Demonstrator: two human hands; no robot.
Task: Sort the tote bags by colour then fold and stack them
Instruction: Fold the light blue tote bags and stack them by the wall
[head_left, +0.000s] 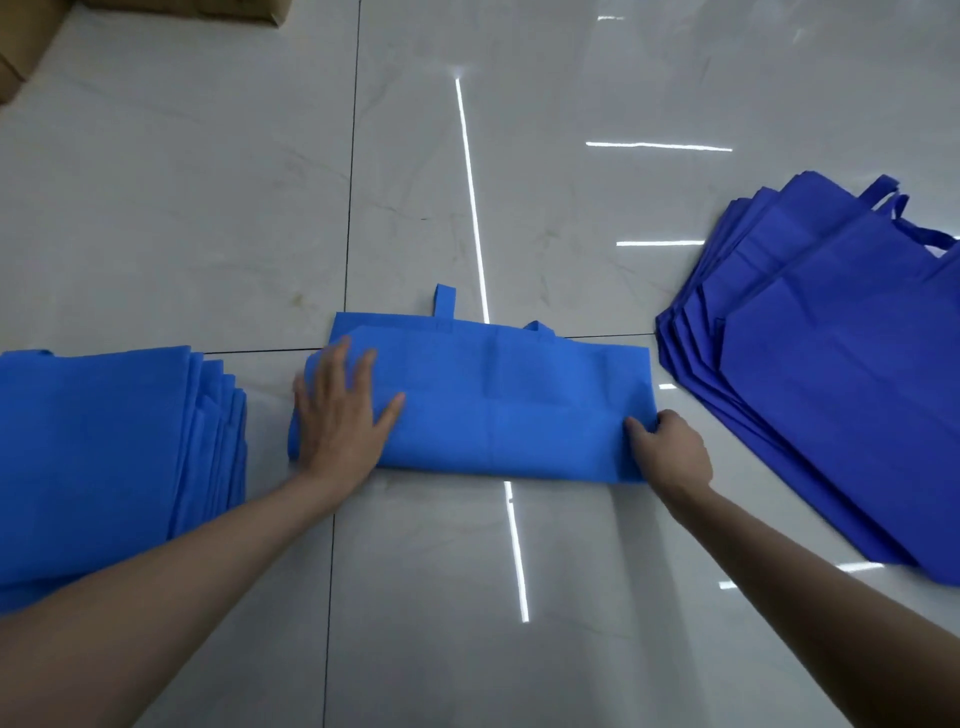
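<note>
Blue, of a lighter shade, the bag (498, 405) is lying folded into a wide band on the floor (208, 208), over the crossing of four tile joints and between two heaps. The left hand (340, 415) is resting flat on the bag's left end, fingers straight and spread, pressing the cloth and gripping nothing. The right hand (670, 452) is pinching the bag's right end near its front corner, the thumb lying on top of the cloth and the other fingers curling round the edge. One strap (445, 300) is sticking out past the bag's far edge onto the tile, and a bit of a second one is peeking out just to its right. A stack (104, 441) of folded bags in the same lighter blue is sitting to the left, beside the left forearm, its edges stepping out toward the middle; bare tile is showing between it and the bag. A pile (831, 389) of darker blue bags is lying to the right, flat and fanned, with handles (883, 192) pointing away, also apart from the bag. Cardboard boxes (15, 47) are standing at the far left corner. Bright streaks of light are glinting on the glossy pale tile.
</note>
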